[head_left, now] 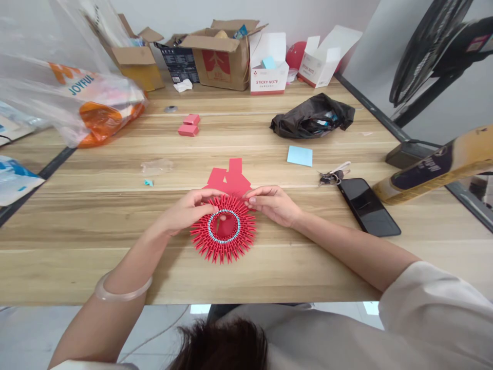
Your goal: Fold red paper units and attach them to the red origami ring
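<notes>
A round red paper ring (223, 237) built of many folded spiky pieces, with a light blue inner band, lies on the wooden table (115, 226) in front of me. My left hand (191, 209) grips its upper left rim. My right hand (272, 203) pinches the upper right rim with its fingertips. Just behind the ring lie a few loose red paper sheets (230, 178).
A black phone (367, 206), keys (330, 177) and a blue sticky note (299, 155) lie to the right. A black bag (311, 116), pink note pads (189, 125), cardboard boxes (219, 54) and plastic bags (88, 103) sit further back. A fan stands at right.
</notes>
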`<action>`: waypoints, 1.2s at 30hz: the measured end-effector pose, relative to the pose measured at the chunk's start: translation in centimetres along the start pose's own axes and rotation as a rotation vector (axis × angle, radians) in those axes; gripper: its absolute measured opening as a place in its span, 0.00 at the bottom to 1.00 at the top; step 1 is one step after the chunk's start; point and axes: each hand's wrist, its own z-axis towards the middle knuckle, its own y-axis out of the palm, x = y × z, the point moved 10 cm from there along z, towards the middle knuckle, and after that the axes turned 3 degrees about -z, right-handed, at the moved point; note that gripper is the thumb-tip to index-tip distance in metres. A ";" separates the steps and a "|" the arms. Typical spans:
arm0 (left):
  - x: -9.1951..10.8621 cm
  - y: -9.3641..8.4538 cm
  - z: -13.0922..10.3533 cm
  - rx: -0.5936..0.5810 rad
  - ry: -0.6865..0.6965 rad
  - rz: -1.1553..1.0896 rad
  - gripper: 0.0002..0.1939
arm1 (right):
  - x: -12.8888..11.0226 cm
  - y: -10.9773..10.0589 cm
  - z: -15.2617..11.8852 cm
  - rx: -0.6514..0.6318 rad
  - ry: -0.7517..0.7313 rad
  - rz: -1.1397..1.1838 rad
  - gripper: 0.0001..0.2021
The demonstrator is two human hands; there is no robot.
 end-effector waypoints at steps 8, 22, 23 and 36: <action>-0.8 -0.6 -0.1 0.006 -0.049 -0.104 0.18 | 0.3 -0.2 -0.1 0.023 0.042 0.024 0.06; -0.4 -1.2 0.1 0.049 0.048 -0.057 0.14 | 0.3 -0.8 -0.1 0.074 0.062 -0.037 0.06; -0.4 -1.3 0.1 0.055 0.049 -0.053 0.14 | 0.3 -0.8 -0.1 0.073 0.062 -0.041 0.06; -0.1 -0.7 0.1 0.010 0.059 0.019 0.16 | 0.2 -0.5 -0.1 0.077 0.054 -0.043 0.06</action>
